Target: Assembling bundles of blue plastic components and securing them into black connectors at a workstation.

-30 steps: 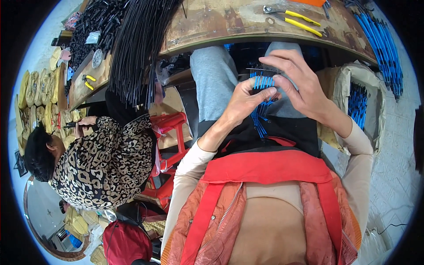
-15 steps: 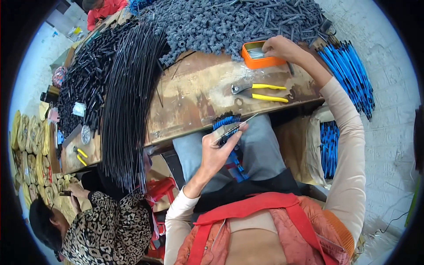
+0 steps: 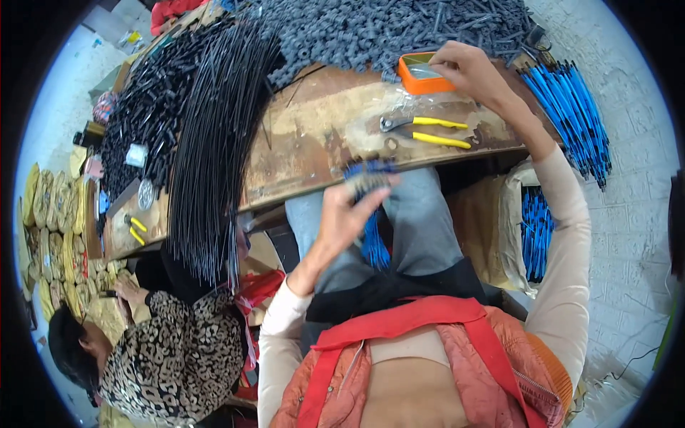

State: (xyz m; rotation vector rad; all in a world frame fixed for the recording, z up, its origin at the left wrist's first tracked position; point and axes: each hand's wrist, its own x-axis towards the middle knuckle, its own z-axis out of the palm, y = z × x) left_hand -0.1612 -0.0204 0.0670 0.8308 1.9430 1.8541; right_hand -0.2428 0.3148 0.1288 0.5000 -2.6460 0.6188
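The left hand [image 3: 342,217] has its fingers closed around a bundle of thin blue rods [image 3: 371,214], above the lap. The right hand [image 3: 467,71] reaches into a small orange rectangular tray [image 3: 417,80] on the worn wooden tabletop [image 3: 321,143], fingers pinched together; what they pinch I cannot tell.

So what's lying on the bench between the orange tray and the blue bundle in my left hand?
Yellow-handled pliers on the worn wooden benchtop, seen in the head view.

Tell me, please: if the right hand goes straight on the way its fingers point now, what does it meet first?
Most likely the orange tray: the right hand points left, fingertips already at its rim. Beyond it lies the grey pile of small parts. Depth is unclear.
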